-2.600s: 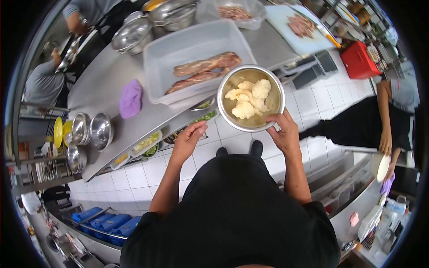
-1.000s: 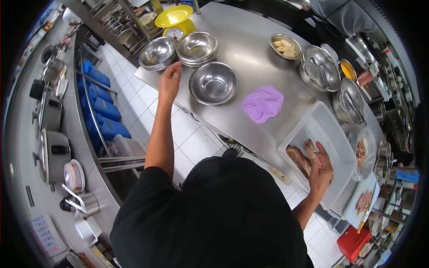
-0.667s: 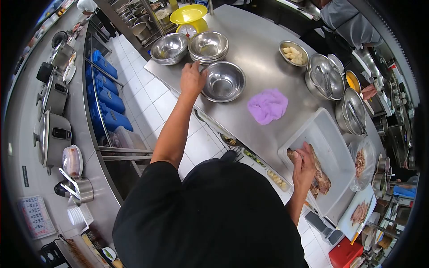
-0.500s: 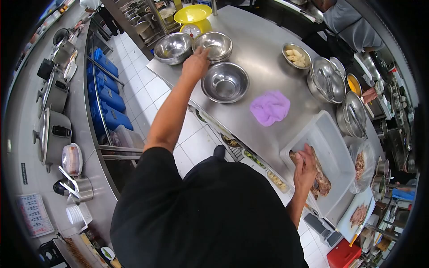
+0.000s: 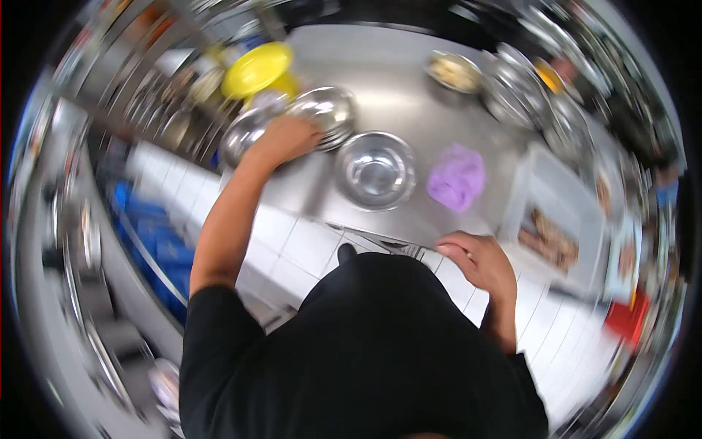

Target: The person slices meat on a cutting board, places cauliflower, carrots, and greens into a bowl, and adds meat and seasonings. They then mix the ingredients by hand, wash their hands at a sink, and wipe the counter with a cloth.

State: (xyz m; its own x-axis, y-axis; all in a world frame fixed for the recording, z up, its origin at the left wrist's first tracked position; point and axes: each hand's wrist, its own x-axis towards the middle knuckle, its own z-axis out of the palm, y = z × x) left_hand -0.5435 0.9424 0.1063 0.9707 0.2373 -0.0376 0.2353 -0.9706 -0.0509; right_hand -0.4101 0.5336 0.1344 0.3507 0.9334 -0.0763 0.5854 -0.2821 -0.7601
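My left hand [image 5: 291, 137] is at the left side of the steel table, against the near edge of the stacked steel bowls [image 5: 322, 113]; its fingers are smeared and partly hidden. Beside that stack sits another steel bowl [image 5: 245, 135]. A single steel bowl [image 5: 375, 171] stands to the right of my left hand. My right hand [image 5: 474, 257] is curled in the air at the table's front edge, below the purple cloth [image 5: 456, 178]; whether it holds anything is too blurred to tell. The meat [image 5: 548, 240] lies in the white tray [image 5: 515, 197], apart from my right hand.
A yellow scale pan [image 5: 258, 70] stands at the back left. A bowl of pale pieces [image 5: 454, 71] is at the back right, near more steel bowls [image 5: 512, 91]. Blue bins [image 5: 157, 241] stand at the left, a red box [image 5: 627, 319] at the lower right.
The view has turned. My right hand has come out of the tray, off the meat, and moved left to the table's front edge. My left hand has shifted toward the gap between the left bowls.
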